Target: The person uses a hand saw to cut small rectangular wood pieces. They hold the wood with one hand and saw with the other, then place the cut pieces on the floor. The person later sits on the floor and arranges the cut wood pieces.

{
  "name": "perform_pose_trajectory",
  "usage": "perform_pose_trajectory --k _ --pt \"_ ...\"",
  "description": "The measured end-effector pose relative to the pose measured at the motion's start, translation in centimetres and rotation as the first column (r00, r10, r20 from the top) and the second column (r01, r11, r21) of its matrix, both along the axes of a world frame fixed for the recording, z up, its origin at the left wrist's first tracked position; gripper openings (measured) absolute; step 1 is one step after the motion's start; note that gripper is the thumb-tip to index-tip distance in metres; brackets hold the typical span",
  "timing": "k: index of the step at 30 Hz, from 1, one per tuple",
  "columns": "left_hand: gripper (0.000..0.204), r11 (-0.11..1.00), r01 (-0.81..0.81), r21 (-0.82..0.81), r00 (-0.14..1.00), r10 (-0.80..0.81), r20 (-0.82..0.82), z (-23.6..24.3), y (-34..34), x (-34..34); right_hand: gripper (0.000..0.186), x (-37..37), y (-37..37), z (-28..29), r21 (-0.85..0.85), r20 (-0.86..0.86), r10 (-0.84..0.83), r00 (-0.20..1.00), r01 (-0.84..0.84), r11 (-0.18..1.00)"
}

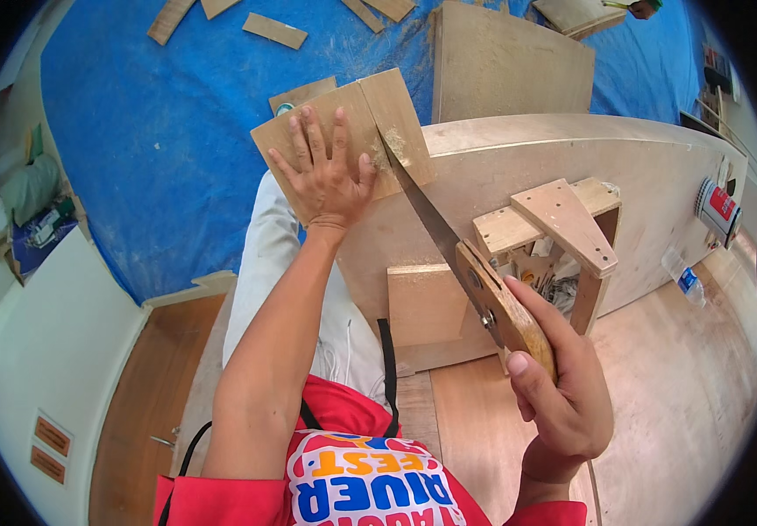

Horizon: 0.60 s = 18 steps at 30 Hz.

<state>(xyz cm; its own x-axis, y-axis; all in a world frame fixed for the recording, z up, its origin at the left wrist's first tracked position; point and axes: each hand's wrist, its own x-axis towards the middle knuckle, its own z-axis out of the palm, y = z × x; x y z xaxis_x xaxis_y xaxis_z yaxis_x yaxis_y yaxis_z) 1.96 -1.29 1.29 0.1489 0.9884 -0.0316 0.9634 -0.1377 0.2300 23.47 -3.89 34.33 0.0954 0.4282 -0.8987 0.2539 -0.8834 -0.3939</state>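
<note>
My left hand [330,180] lies flat with fingers spread on a square wooden board [357,118], pressing it down. My right hand [567,386] wraps round the wooden handle of a handsaw [435,215]. The blade reaches up and left, its tip end in a straight cut that runs across the board to the right of my left hand. Pale sawdust lies beside the cut. The board rests at the left end of a long plywood panel [589,145] standing on edge, with my leg in white trousers beneath its left part.
Blue sheeting [159,149] covers the far floor, with loose wood offcuts [275,31] and a plywood sheet [519,66] on it. A small wooden frame [562,223] is fixed to the panel. At right stand a can [717,210] and a plastic bottle [687,282].
</note>
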Motion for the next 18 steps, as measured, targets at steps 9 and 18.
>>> perform_pose_trajectory --k 9,18 --pt "0.072 0.996 0.089 0.003 0.996 -0.089 0.001 0.5 0.3 -0.9 0.061 -2.8 -3.4 0.1 0.012 0.111 0.093 0.989 -0.095 0.995" --pt "0.072 0.970 0.239 0.055 0.967 -0.242 0.077 -0.4 1.4 -1.6 0.057 -9.8 -11.4 -2.5 0.182 0.204 -0.062 0.977 0.024 0.983"
